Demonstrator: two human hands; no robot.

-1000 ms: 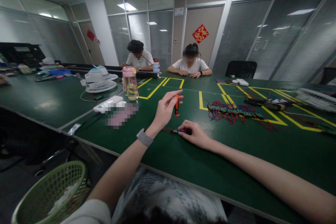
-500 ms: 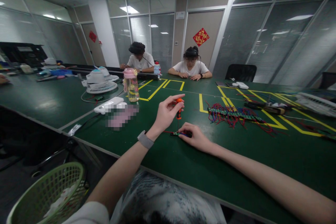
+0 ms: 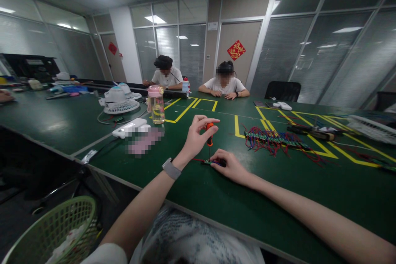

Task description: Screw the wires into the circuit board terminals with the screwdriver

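My left hand point(image 3: 199, 134), with a grey watch on its wrist, grips an orange and black screwdriver point(image 3: 210, 135) by the handle. The screwdriver stands upright, its thin shaft pointing down at a small green circuit board point(image 3: 206, 162) on the table. My right hand point(image 3: 230, 166) rests on the table with its fingertips closed on the right end of that board. A red wire point(image 3: 197, 159) runs out of the board to the left. Dark blue and black parts show under my right fingers, partly hidden.
A row of wired circuit boards point(image 3: 275, 139) lies to the right on the green table point(image 3: 185, 185). A pink-lidded bottle point(image 3: 157, 105), white power strip point(image 3: 130, 127) and white fans point(image 3: 120, 101) stand to the left. Two people point(image 3: 225, 84) sit across. A green basket point(image 3: 62, 210) is below left.
The whole view has shifted slightly downward in the frame. My left thumb and fingers have changed position a little on the screwdriver handle. My right hand stays at the board.
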